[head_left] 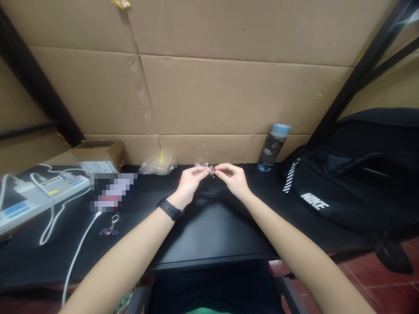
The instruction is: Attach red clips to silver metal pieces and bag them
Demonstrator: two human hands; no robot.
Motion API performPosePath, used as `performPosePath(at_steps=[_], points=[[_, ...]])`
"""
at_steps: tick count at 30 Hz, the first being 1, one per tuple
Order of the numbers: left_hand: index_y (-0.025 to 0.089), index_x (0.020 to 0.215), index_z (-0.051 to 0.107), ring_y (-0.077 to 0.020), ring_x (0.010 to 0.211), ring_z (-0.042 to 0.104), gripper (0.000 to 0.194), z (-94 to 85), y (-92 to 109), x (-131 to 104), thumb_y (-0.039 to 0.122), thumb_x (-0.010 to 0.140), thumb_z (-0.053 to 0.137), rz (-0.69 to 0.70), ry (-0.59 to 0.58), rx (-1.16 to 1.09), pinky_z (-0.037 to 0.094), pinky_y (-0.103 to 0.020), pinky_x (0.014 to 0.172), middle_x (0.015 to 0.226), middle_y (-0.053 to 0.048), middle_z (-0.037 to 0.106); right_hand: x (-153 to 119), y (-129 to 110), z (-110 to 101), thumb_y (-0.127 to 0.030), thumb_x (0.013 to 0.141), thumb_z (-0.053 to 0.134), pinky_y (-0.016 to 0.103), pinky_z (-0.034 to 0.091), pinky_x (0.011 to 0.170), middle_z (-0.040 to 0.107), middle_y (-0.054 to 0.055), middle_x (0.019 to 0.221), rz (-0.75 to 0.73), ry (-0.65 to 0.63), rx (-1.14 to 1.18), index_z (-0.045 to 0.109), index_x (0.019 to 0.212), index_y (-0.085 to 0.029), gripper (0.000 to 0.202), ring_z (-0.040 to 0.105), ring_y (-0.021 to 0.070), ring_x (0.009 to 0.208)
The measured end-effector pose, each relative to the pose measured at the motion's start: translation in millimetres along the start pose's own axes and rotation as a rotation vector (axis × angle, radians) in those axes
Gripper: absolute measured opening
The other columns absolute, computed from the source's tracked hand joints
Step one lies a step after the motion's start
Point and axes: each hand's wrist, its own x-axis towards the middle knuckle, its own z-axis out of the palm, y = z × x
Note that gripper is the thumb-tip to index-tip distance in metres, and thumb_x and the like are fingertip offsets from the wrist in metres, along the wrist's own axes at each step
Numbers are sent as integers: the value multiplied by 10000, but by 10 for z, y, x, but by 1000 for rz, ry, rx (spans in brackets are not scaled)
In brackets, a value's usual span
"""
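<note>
Over the middle of the black table (222,244), I have both hands raised and nearly meeting. The left hand (190,182) has its fingers pinched almost closed on one side of a small reddish, shiny item (212,170); the right hand (235,179) pinches its other side, thumb and forefinger nearly together. What the item is, I cannot tell at this size. Just behind the hands I see a small clear packet (200,165), close to the cardboard wall (203,96).
</note>
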Motion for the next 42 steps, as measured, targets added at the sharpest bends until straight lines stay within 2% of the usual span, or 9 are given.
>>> performPosePath(at_steps=[5,10,15,23,29,33,37,40,42], points=[[130,969,802,-273,1029,727,434,-2,-28,10,423,666,905,-7,17,10,487,-429,1053,1031,-145,788,-34,23,54,-416,786,823,371,657,737,773,77,968,151,-25,161,744,1073,-191,373,773,248,846],[135,953,799,-274,1023,732,413,-11,-75,24,410,663,906,-6,43,50,498,-435,1045,1020,-141,790,-57,54,80,-384,762,847,368,687,730,723,76,1195,217,-53,281,706,1250,-260,524,777,222,867],[135,935,798,-273,993,742,371,-9,-107,18,384,679,897,18,47,64,519,-439,1025,989,-137,793,-56,70,71,-393,753,856,406,681,830,725,84,1193,233,-88,298,748,1214,-236,500,773,228,911],[129,927,792,-261,895,760,325,10,-80,3,360,714,876,76,72,38,551,-438,978,939,-134,796,-79,23,86,-376,763,859,470,678,848,746,74,1201,259,-131,371,704,1299,-262,569,747,252,1014],[137,902,796,-274,905,758,291,24,-55,-6,351,716,864,112,79,91,569,-428,933,948,-135,795,-73,23,80,-315,690,908,469,682,837,760,67,1172,285,-114,372,715,1282,-246,626,746,275,1025],[156,893,798,-281,902,756,263,-21,-58,13,365,739,844,137,52,198,577,-402,880,941,-126,796,-64,50,62,-293,688,907,418,678,820,748,73,1193,255,-135,318,710,1281,-244,627,753,243,965],[196,884,808,-274,882,748,245,-117,-51,65,414,771,811,197,-18,442,559,-366,842,918,-103,795,-52,82,30,-315,726,874,388,666,796,715,92,1252,199,-182,220,705,1261,-236,567,753,211,885],[211,866,807,-261,887,735,251,-199,7,126,453,815,758,236,-103,545,534,-339,842,925,-86,793,-39,90,8,-312,723,867,391,644,846,712,90,1249,186,-202,154,708,1240,-238,545,751,212,896],[213,872,803,-254,882,723,281,-274,83,178,476,852,707,265,-97,590,518,-329,831,925,-76,790,-30,79,-2,-298,723,860,397,626,884,715,89,1244,176,-213,124,708,1229,-239,531,748,214,915]])
